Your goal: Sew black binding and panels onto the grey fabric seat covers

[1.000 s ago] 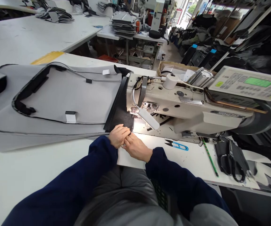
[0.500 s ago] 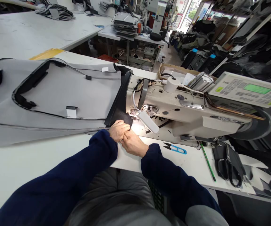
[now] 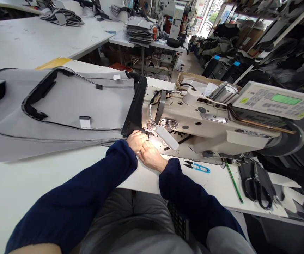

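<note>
A large grey fabric cover [image 3: 70, 102] with black trim lies left of the sewing machine [image 3: 194, 116], its black edge strip [image 3: 136, 106] reaching the needle area. My left hand [image 3: 137, 141] has its fingers closed on the black strip, close to the lit needle plate. Touching it on the right is my right hand [image 3: 152, 156], fingers curled at the strip's near corner; the fingertips are partly hidden. A small lamp [image 3: 166, 137] hangs over the plate.
Blue thread snips [image 3: 197, 167], a green pencil [image 3: 233, 181] and black scissors [image 3: 256, 188] lie to the right on the white table [image 3: 62, 180]. A control panel [image 3: 279, 100] stands over the machine's right end. Stacked pieces [image 3: 139, 30] sit behind.
The near part of the cover and its black strip have shifted right and slightly away from me. My left hand has moved the same way; my right hand has barely moved.
</note>
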{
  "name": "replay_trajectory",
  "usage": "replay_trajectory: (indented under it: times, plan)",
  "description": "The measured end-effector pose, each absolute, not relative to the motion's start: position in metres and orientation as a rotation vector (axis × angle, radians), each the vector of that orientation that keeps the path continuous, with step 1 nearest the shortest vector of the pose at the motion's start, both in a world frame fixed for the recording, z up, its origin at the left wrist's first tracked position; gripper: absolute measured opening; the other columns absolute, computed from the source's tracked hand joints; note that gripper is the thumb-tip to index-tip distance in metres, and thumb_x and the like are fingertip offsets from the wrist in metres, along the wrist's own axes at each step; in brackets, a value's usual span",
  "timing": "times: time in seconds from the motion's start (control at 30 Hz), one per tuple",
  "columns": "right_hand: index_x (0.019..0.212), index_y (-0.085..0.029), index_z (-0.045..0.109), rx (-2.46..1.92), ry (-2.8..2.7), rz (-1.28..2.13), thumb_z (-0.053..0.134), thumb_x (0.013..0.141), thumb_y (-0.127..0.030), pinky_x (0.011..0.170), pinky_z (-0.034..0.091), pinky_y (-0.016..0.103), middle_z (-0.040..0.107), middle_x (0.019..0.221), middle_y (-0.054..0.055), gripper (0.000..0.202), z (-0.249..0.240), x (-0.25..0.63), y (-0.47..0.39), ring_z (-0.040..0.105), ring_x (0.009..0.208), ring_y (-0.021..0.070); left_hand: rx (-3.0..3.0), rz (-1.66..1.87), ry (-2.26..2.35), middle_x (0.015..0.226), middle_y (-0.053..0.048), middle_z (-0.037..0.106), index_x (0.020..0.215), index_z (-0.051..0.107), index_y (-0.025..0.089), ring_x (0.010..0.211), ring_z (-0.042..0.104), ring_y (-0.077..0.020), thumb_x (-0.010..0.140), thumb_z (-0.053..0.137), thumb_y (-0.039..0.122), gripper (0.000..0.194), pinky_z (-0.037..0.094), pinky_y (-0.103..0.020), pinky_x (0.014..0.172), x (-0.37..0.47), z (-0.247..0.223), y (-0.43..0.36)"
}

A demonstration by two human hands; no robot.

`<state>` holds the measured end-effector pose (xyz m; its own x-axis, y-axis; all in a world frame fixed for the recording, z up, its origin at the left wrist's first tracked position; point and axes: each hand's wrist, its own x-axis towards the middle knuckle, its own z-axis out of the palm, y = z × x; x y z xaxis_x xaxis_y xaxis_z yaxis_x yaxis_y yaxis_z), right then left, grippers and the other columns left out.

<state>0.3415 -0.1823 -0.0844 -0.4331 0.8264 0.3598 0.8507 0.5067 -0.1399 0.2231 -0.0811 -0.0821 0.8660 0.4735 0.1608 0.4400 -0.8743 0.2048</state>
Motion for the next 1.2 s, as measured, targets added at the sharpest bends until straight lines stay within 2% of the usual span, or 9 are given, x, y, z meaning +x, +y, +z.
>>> replay_trajectory:
  times: [0.2,0.37,0.57,0.7,0.8,0.9,0.97,1.07,1.2]
  plan:
    - [0.104,-0.013,0.060,-1.559,-2.270,-0.087,0.038,0.096,-0.021,0.089,0.041,0.034,0.063,0.103,0.011,0.025,-0.063,0.382,-0.218,0.055,0.098,0.0203,2.944,0.478,0.656,0.109,-0.008,0.066,0.101,0.067,0.016,0.101,0.055,-0.0220,0.084,0.039,0.011,0.033,0.039,-0.039,0.098,0.217,-0.086,-0.090]
    - [0.100,-0.014,0.060,-2.040,-2.352,-0.111,0.041,0.093,-0.020,0.078,0.041,0.035,0.060,0.096,0.014,0.021,-0.041,0.420,-0.239,0.052,0.093,0.0249,3.000,0.848,0.600,0.096,-0.006,0.067,0.089,0.068,0.016,0.091,0.057,-0.0210,0.083,0.040,0.007,0.029,0.044,-0.038,0.093,0.213,-0.098,-0.098]
    - [0.093,-0.013,0.060,-2.182,-2.492,-0.033,0.039,0.087,-0.005,0.066,0.041,0.031,0.059,0.089,0.013,0.023,-0.038,0.424,-0.225,0.051,0.087,0.0239,2.980,0.983,0.655,0.093,-0.006,0.067,0.088,0.066,0.016,0.090,0.057,-0.0208,0.080,0.042,0.007,0.027,0.042,-0.039,0.096,0.214,-0.100,-0.105]
    - [0.093,-0.014,0.060,-2.074,-2.355,-0.139,0.040,0.087,-0.007,0.068,0.043,0.030,0.058,0.092,0.013,0.022,-0.034,0.420,-0.226,0.051,0.088,0.0233,2.677,0.889,0.721,0.088,-0.008,0.067,0.082,0.066,0.017,0.087,0.056,-0.0225,0.082,0.042,0.013,0.024,0.044,-0.043,0.089,0.209,-0.092,-0.123]
    - [0.096,-0.016,0.060,-1.811,-2.163,-0.175,0.041,0.089,-0.012,0.070,0.045,0.029,0.057,0.091,0.011,0.021,-0.027,0.399,-0.242,0.052,0.085,0.0209,1.988,0.770,0.862,0.094,-0.010,0.065,0.089,0.065,0.015,0.084,0.059,-0.0215,0.084,0.045,0.025,0.023,0.050,-0.039,0.075,0.208,-0.085,-0.152]
    - [0.104,-0.016,0.056,-1.439,-2.102,-0.019,0.038,0.091,-0.012,0.069,0.047,0.027,0.059,0.091,0.009,0.022,-0.022,0.360,-0.266,0.055,0.082,0.0176,1.372,0.509,0.885,0.091,-0.011,0.065,0.106,0.059,0.011,0.075,0.063,-0.0190,0.088,0.041,0.044,0.041,0.053,-0.032,0.061,0.210,-0.075,-0.179]
    - [0.109,-0.016,0.052,-1.247,-2.096,0.074,0.039,0.090,-0.011,0.070,0.049,0.028,0.061,0.095,0.010,0.023,-0.022,0.334,-0.280,0.057,0.087,0.0179,1.098,0.408,0.867,0.087,-0.012,0.066,0.110,0.055,0.009,0.074,0.065,-0.0181,0.088,0.043,0.051,0.049,0.053,-0.029,0.063,0.211,-0.066,-0.186]
    - [0.109,-0.017,0.051,-1.140,-2.043,0.233,0.041,0.090,-0.011,0.066,0.049,0.027,0.063,0.090,0.008,0.023,-0.025,0.315,-0.293,0.059,0.082,0.0166,0.891,0.459,0.894,0.089,-0.009,0.065,0.107,0.053,0.011,0.071,0.064,-0.0149,0.079,0.059,0.049,0.048,0.052,-0.027,0.066,0.208,-0.057,-0.183]
    - [0.104,-0.020,0.056,-1.158,-1.808,0.415,0.042,0.092,-0.013,0.063,0.047,0.024,0.060,0.079,0.002,0.019,-0.030,0.325,-0.289,0.057,0.068,0.0116,1.110,0.491,0.899,0.074,-0.002,0.061,0.099,0.057,0.013,0.055,0.056,-0.0098,0.073,0.064,0.045,0.041,0.045,-0.021,0.051,0.197,-0.053,-0.177]
